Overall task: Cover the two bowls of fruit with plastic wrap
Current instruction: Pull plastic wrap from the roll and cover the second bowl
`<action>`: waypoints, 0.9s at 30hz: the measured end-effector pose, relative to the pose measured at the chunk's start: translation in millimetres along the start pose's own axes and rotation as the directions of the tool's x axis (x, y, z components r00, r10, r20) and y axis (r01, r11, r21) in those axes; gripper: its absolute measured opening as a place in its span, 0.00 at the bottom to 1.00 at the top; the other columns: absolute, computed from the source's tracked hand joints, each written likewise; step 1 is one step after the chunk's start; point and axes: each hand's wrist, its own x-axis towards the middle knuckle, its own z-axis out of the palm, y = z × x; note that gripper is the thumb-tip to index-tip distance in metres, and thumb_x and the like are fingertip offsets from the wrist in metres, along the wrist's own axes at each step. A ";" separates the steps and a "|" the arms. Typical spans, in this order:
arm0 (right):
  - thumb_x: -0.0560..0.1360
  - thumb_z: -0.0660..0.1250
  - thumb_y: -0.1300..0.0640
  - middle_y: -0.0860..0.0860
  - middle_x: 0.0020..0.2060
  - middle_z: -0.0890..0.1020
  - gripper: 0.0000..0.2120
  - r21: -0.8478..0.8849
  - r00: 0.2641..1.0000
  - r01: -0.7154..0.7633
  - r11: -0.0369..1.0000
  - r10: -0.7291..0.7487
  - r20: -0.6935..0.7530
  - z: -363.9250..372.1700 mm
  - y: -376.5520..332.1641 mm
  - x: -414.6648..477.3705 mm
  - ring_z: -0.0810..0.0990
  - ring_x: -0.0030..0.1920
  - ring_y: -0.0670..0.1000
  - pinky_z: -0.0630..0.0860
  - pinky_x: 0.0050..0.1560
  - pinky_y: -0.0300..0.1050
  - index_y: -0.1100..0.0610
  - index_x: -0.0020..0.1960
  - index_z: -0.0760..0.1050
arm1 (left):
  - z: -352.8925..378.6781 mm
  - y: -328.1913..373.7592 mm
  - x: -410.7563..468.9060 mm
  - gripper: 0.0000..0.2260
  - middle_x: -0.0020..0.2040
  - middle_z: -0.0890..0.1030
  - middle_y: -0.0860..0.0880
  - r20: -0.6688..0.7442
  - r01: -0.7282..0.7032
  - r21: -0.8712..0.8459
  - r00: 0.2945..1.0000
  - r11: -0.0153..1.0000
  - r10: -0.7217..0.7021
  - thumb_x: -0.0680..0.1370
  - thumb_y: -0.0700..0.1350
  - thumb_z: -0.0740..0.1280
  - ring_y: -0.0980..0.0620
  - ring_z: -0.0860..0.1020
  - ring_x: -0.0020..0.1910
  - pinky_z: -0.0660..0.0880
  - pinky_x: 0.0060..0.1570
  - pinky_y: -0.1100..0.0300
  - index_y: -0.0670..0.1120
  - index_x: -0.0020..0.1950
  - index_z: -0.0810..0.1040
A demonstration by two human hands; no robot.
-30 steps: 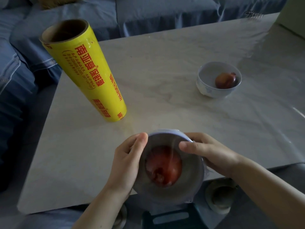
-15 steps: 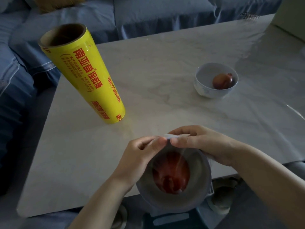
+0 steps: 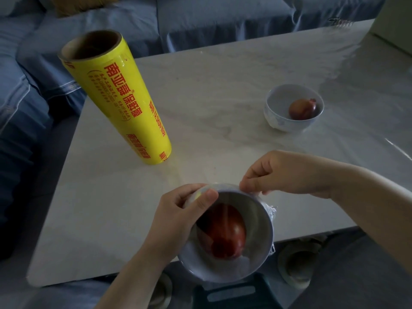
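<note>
A white bowl point(image 3: 256, 259) with a red fruit point(image 3: 225, 233) inside is held over the table's near edge, tilted toward me, with clear plastic wrap point(image 3: 270, 211) stretched over its mouth. My left hand point(image 3: 178, 217) grips the bowl's left rim, thumb on top. My right hand point(image 3: 287, 172) pinches the wrap at the far rim. A second white bowl point(image 3: 276, 121) with a brownish-red fruit point(image 3: 303, 109) stands uncovered at the right of the table. The yellow plastic wrap roll point(image 3: 120, 99) stands upright at the left.
The pale marble table point(image 3: 211, 85) carries the roll and the far bowl. A blue sofa point(image 3: 200, 21) runs behind and to the left. A pale object point(image 3: 399, 21) sits at the far right corner. Slippers point(image 3: 296, 264) and a dark stool lie below the near edge.
Both hands have moved along the bowl's far rim: the right hand has drawn back to the right and pinches the wrap, and the left thumb now presses on the left rim.
</note>
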 end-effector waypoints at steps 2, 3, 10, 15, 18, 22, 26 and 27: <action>0.72 0.67 0.49 0.52 0.38 0.84 0.09 0.050 1.000 0.003 0.999 -0.003 0.006 0.5 0.8 0.7 0.77 0.37 0.42 0.75 0.42 0.33 0.54 0.43 0.82 | -2.6 -3.6 -0.3 0.18 0.41 0.84 0.56 0.009 0.004 0.013 1.000 1.000 -0.004 0.59 0.61 0.70 0.58 0.81 0.44 0.76 0.40 0.70 0.54 0.43 0.82; 0.73 0.66 0.52 0.52 0.36 0.83 0.10 0.111 1.000 -0.002 0.994 0.002 0.000 0.5 1.6 0.7 0.77 0.35 0.43 0.75 0.41 0.32 0.57 0.43 0.82 | -4.0 -5.2 -0.1 0.19 0.42 0.84 0.55 0.007 0.012 0.017 1.000 1.000 -0.012 0.59 0.62 0.70 0.58 0.81 0.44 0.76 0.40 0.70 0.53 0.45 0.82; 0.77 0.62 0.56 0.50 0.26 0.75 0.13 0.410 0.987 -0.160 0.898 0.152 0.052 7.1 7.1 11.9 0.71 0.26 0.44 0.69 0.33 0.36 0.58 0.34 0.73 | -5.3 -6.9 -0.3 0.13 0.40 0.84 0.58 0.027 0.048 -0.031 0.999 0.998 -0.047 0.63 0.56 0.70 0.60 0.81 0.42 0.76 0.38 0.69 0.54 0.46 0.80; 0.74 0.66 0.47 0.49 0.21 0.71 0.18 0.196 0.958 -0.263 0.945 0.232 0.167 2.7 0.9 16.4 0.68 0.22 0.44 0.65 0.29 0.36 0.55 0.29 0.74 | -2.7 -6.2 -3.3 0.16 0.44 0.83 0.56 0.063 0.073 -0.036 0.996 0.997 -0.070 0.62 0.55 0.69 0.55 0.80 0.48 0.77 0.41 0.68 0.54 0.48 0.80; 0.63 0.68 0.39 0.48 0.20 0.70 0.19 0.177 0.941 -0.292 0.940 0.248 0.231 -0.3 -5.3 19.1 0.69 0.23 0.45 0.64 0.30 0.38 0.55 0.30 0.75 | -0.1 -5.9 -3.0 0.17 0.49 0.83 0.51 0.089 0.082 -0.052 0.993 0.995 -0.077 0.63 0.55 0.70 0.50 0.80 0.52 0.78 0.48 0.62 0.52 0.50 0.80; 0.59 0.70 0.44 0.48 0.20 0.71 0.14 0.260 0.963 -0.171 0.950 0.105 0.247 1.9 -6.7 21.4 0.67 0.24 0.44 0.68 0.30 0.34 0.54 0.24 0.77 | 3.4 -7.6 -1.7 0.19 0.45 0.85 0.49 0.109 0.069 -0.108 0.992 0.992 -0.057 0.62 0.59 0.70 0.49 0.81 0.49 0.78 0.46 0.61 0.53 0.48 0.83; 0.64 0.70 0.51 0.45 0.18 0.70 0.08 0.367 0.992 -0.064 0.928 0.020 0.122 11.4 -4.8 22.0 0.66 0.23 0.43 0.67 0.30 0.34 0.54 0.32 0.81 | 5.5 -8.2 -0.5 0.15 0.42 0.85 0.50 0.056 0.011 -0.064 0.998 0.998 -0.008 0.63 0.60 0.69 0.52 0.82 0.45 0.77 0.41 0.65 0.54 0.44 0.84; 0.66 0.70 0.53 0.44 0.18 0.70 0.06 0.381 0.996 -0.055 0.923 0.025 0.083 14.2 -4.0 22.1 0.66 0.22 0.43 0.67 0.31 0.34 0.55 0.35 0.81 | 5.1 -8.0 0.1 0.13 0.42 0.85 0.52 0.045 0.000 -0.029 0.999 1.000 0.001 0.64 0.59 0.70 0.53 0.82 0.44 0.76 0.40 0.66 0.54 0.43 0.84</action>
